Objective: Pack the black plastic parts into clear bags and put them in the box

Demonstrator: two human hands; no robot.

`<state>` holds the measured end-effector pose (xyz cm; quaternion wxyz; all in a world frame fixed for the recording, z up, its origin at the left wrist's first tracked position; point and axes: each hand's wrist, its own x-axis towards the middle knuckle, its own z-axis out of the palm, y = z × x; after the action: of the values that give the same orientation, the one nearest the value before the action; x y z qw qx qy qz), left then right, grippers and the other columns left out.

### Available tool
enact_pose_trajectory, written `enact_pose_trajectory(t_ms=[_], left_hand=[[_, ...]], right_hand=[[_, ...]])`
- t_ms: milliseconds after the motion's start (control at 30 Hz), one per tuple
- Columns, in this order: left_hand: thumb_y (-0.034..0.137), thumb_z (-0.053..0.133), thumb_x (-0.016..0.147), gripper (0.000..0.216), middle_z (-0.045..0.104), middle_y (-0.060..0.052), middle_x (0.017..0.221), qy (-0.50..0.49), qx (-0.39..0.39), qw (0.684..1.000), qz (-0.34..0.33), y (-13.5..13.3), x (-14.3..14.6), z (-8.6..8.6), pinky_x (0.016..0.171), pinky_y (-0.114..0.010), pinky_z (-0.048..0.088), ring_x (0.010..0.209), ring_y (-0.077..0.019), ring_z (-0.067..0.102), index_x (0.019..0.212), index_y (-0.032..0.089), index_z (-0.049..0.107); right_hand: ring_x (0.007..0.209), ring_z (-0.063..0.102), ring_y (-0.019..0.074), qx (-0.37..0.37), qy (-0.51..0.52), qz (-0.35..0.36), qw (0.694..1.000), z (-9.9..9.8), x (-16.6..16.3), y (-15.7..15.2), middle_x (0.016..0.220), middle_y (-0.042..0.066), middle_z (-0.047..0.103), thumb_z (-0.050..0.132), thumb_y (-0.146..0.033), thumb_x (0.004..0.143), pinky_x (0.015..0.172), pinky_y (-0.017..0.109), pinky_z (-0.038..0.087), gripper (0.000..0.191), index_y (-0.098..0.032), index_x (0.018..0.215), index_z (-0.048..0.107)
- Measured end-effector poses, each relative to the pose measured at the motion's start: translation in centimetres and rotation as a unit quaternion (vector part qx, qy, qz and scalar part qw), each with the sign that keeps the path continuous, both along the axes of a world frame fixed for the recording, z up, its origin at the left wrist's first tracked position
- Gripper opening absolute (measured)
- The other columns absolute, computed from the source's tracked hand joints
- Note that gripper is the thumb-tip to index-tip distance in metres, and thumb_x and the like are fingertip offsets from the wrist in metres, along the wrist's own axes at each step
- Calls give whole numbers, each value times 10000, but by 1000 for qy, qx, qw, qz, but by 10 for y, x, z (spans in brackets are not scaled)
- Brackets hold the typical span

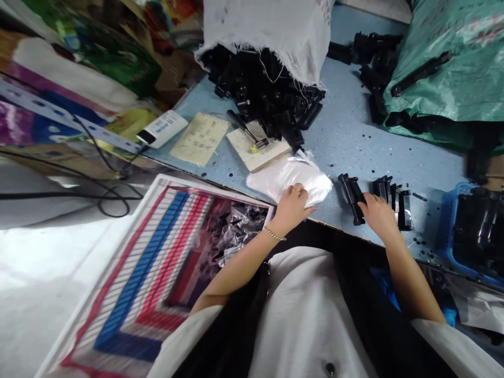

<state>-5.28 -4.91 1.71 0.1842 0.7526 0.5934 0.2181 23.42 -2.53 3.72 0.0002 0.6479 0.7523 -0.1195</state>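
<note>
My left hand (292, 206) rests on a stack of clear plastic bags (285, 176) at the table's front edge. Its fingers curl onto the bags; the thumb sticks out to the right. Black elongated plastic parts (349, 197) lie just right of the bags, and my right hand (378, 214) has its thumb and fingers closed on the nearest one. Past that hand, several similar black parts (394, 194) lie side by side, partly hidden by it.
A white woven sack (268, 26) spills black parts behind the bags. A cutter-like tool (248, 131) lies on a pad, beside a handwritten note (200, 137). A green sack (457, 68) and blue basket (452, 220) stand right. A striped woven bag (145, 273) holds bagged parts below.
</note>
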Motion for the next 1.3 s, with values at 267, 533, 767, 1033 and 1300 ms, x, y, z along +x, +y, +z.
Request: enact_pose_trajectory(t_ms=[267,533,767,1033,1300], left_hand=[[248,647,835,118,651,-36,861,-220,-96,971,-9,34,-13,-21,820,-324,519,843,-172,622,736,185,654],[110,512,865,167,690,-36,850,-197,-56,979,9,17,-13,3,784,-311,541,808,-167,642,888,173,664],[77,464,892,459,618,-109,1363,-74,18,997,-16,19,-31,13,1100,-385,494,1278,-225,582,1316,168,614],[62,382,957,587,525,-112,1487,-112,87,979,-145,-16,-10,21,1175,-390,443,1389,-197,500,1520,226,399],[151,518,935,609,538,-130,1452,-115,49,969,-212,-46,4,31,1119,-417,502,1355,-240,531,1520,251,387]], right_hand=[[787,635,194,-194,639,-148,729,-5,-19,-10,875,15,696,675,-522,804,824,414,546,327,-252,988,691],[740,585,148,-177,780,-199,567,-17,-122,10,813,-19,645,700,-491,750,783,344,547,262,-257,853,643],[678,605,167,-310,733,-178,579,-17,-74,-27,793,28,661,682,-516,804,561,284,518,310,-223,903,652],[609,546,104,-433,701,-157,545,-32,-86,-22,699,-1,602,591,-447,895,469,172,464,263,-189,882,636],[843,587,174,-154,629,-85,758,-30,-114,-36,809,-11,655,737,-343,775,834,303,512,154,-208,814,672]])
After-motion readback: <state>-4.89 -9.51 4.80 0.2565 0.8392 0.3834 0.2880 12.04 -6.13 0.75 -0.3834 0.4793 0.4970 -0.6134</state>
